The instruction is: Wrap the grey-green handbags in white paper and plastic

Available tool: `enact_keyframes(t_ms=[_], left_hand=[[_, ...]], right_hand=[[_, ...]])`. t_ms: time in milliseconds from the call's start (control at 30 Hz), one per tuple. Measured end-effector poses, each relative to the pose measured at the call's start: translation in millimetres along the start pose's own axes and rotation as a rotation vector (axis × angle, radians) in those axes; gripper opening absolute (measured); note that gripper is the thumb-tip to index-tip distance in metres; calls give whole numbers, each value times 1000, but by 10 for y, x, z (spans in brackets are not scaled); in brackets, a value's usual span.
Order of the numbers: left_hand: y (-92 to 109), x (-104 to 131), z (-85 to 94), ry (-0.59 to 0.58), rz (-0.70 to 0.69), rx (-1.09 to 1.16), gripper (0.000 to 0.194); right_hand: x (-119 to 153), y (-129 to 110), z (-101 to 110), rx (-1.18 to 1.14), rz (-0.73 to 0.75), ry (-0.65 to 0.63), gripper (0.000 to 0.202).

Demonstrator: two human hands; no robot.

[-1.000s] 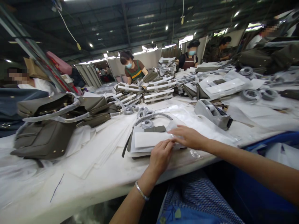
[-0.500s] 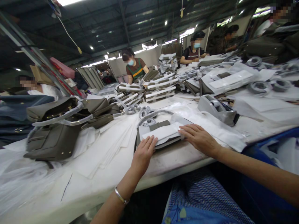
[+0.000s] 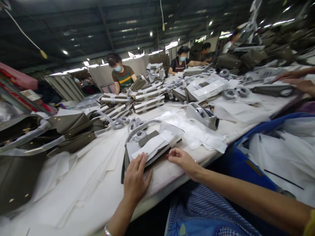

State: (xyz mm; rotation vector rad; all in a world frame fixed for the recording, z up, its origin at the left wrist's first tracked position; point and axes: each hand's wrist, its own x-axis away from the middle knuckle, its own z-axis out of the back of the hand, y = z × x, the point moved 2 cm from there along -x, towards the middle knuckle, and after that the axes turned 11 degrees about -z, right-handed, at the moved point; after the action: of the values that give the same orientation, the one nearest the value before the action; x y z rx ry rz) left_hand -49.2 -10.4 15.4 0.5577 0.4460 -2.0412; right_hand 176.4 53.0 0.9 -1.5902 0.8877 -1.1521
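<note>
**Both palms on a wrapped bag at the table edge**

Far left, at nine o'clock: olive handbags [image 3: 66, 131] lie slumped, handles sleeved in plastic, seemingly parked clear of the working spot. White paper sheets [image 3: 81, 183] are spread beneath. My left hand [image 3: 135, 178] lies flat, fingers spread, unclenched, pressing the near corner of the flat olive bag [image 3: 150, 149], probably pinning its white wrapping sheet [image 3: 151, 146]. At three o'clock of it, my right hand [image 3: 183, 160] rests with fingertips on the bag's right edge, loose, gripping nothing. The bag sits just inside the table's [image 3: 167, 175] near rim. Beyond, at one o'clock, a tape dispenser [image 3: 201, 114] stands within reach. Far right, a co-worker's hands [image 3: 295, 80].
</note>
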Motion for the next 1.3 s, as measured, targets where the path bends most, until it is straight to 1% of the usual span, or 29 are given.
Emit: enact_keyframes(t_ms=[67,133,200,233,300,333,367,433,500,533,600,700,767,833,900,933,967,1033,1067,1100,1133,1167,1233,1300], left_hand=[[-32,21,-8,34,27,-49,69],[-88,53,-14,77,71,-99,71],[-141,84,-21,109,100,-128,71],[-161,96,-25,122,108,-133,71],[-180,107,-35,144,120,-139,70],[-180,104,-40,155,128,-142,69],[-176,97,-46,167,138,-143,69],[-162,72,-55,189,166,-140,68],[-152,43,-59,212,196,-135,67],[-150,32,-59,222,210,-136,66],[-151,18,-61,229,227,-139,66],[-158,20,-68,230,221,-134,67],[-161,28,-71,234,210,-127,67],[-164,35,-72,239,215,-121,67],[-168,35,-73,243,234,-121,66],[-169,33,-73,246,246,-124,66],[-170,30,-75,246,254,-127,66],[-169,22,-78,249,258,-132,66],[-167,18,-80,251,256,-133,66],[-165,14,-80,254,254,-133,66],[-164,12,-80,257,253,-134,65],[-164,11,-79,262,255,-135,65],[-165,14,-76,267,263,-134,65],[-169,23,-73,263,275,-125,66]], right_hand=[[8,0,-94,-90,76,8,28],[19,-58,-149,-66,166,-31,24],[22,-176,-103,118,288,-78,19],[13,-248,-27,262,368,-84,17],[-44,-380,230,585,540,-37,20],[-94,-430,398,740,615,15,23],[-161,-464,579,884,659,73,25],[-325,-487,931,1147,663,194,31],[-495,-473,1208,1335,595,283,33],[-569,-463,1302,1386,564,303,30],[-685,-460,1402,1418,542,305,21],[-768,-524,1395,1392,579,295,19],[-745,-600,1339,1372,606,315,21],[-638,-681,1261,1313,631,326,22],[-453,-749,1170,1195,624,287,22],[-346,-772,1123,1119,586,224,22],[-240,-782,1072,1048,522,122,24],[-62,-771,975,947,348,-123,30],[-6,-755,936,922,278,-208,34],[18,-738,906,921,253,-238,35],[10,-722,885,940,276,-205,35],[-29,-703,872,968,335,-119,33],[-163,-648,848,1028,472,93,32],[-331,-573,821,1062,520,239,41]])
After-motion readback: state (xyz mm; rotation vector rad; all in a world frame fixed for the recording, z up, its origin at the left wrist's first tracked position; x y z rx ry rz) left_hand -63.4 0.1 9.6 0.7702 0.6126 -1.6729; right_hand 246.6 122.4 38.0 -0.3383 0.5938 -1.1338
